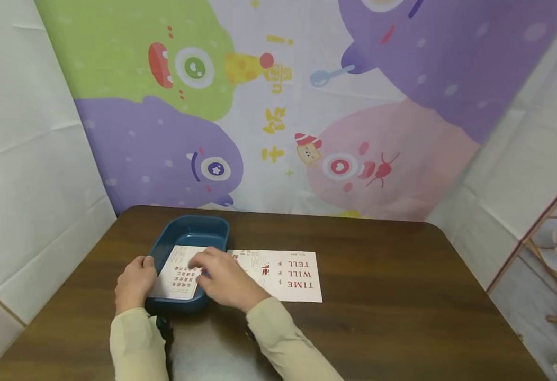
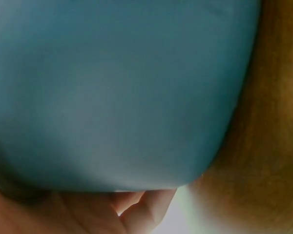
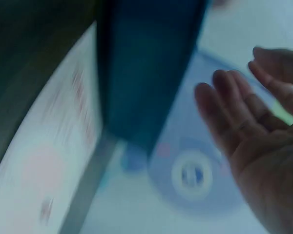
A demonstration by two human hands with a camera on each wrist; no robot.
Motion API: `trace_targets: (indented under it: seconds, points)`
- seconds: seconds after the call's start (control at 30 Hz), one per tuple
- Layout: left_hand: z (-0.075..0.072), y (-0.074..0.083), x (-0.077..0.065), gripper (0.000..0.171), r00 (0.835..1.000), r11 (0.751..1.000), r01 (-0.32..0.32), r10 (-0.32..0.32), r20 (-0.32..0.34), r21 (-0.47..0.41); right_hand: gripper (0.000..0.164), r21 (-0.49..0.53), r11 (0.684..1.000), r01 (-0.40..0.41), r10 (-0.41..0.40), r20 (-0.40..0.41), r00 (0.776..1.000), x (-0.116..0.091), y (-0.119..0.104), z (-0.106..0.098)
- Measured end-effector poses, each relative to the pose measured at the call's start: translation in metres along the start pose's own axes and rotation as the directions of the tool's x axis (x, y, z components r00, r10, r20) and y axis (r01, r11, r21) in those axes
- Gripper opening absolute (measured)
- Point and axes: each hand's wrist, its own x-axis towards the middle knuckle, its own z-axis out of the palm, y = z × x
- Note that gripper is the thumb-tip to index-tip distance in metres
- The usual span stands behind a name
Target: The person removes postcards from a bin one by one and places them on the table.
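1. Head view: left hand (image 1: 135,283) pinches the left rim of the blue tray (image 1: 204,227), toward the counter's (image 1: 388,317) left edge.
2. Text-printed card (image 1: 176,272) lies over the tray's near half.
3. Right hand (image 1: 223,278) overhangs it, fingers loosely bent, holding nothing.
4. "TIME WILL TELL" card (image 1: 299,291) rests right.

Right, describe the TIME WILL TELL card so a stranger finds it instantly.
On the brown wood-grain table, find the blue tray. Right of it lies a row of white printed cards. Yours is the rightmost card, set apart by large red English capitals.
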Motion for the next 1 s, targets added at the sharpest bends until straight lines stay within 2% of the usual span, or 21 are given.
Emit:
trace_targets:
  seconds: [0.07,0.13,0.23,0.3,0.37,0.43,0.6,0.8,1.0]
  points:
    - [0.0,0.0,0.001,0.059,1.0,1.0,-0.02,0.02,-0.016,0.013,0.024,-0.052,0.998,0.028,-0.023,0.091,0.996,0.018,-0.01,0.019]
    - [0.001,-0.001,0.001,0.057,0.999,0.999,-0.032,0.032,-0.025,0.023,0.023,-0.17,0.985,0.013,0.016,0.165,0.986,0.031,-0.014,0.037]
    - [0.002,-0.002,0.002,0.056,0.998,0.998,-0.048,0.049,-0.028,0.029,0.026,-0.352,0.935,-0.042,0.124,0.214,0.969,0.042,-0.017,0.056]
    - [0.004,-0.002,0.004,0.056,0.998,0.998,-0.054,0.055,-0.029,0.029,0.03,-0.437,0.894,-0.096,0.204,0.207,0.957,0.046,-0.018,0.064]
    - [0.004,-0.003,0.005,0.057,0.998,0.998,-0.056,0.057,-0.028,0.032,0.036,-0.447,0.879,-0.165,0.269,0.181,0.946,0.049,-0.019,0.069]
    - [0.003,-0.004,0.005,0.057,0.998,0.998,-0.057,0.058,-0.028,0.038,0.035,-0.463,0.86,-0.215,0.317,0.155,0.936,0.051,-0.02,0.073]
    - [-0.002,-0.006,0.005,0.058,0.998,0.997,-0.059,0.06,-0.021,0.044,0.028,-0.481,0.835,-0.267,0.358,0.106,0.928,0.055,-0.022,0.08]
    - [-0.001,-0.007,0.005,0.06,0.999,0.999,-0.043,0.043,-0.002,0.022,0.018,-0.507,0.819,-0.269,0.339,0.048,0.94,0.051,-0.021,0.084]
    - [0.003,-0.006,0.004,0.057,0.999,0.999,-0.047,0.048,-0.02,0.018,0.018,-0.528,0.819,-0.225,0.263,-0.004,0.965,0.045,-0.018,0.084]
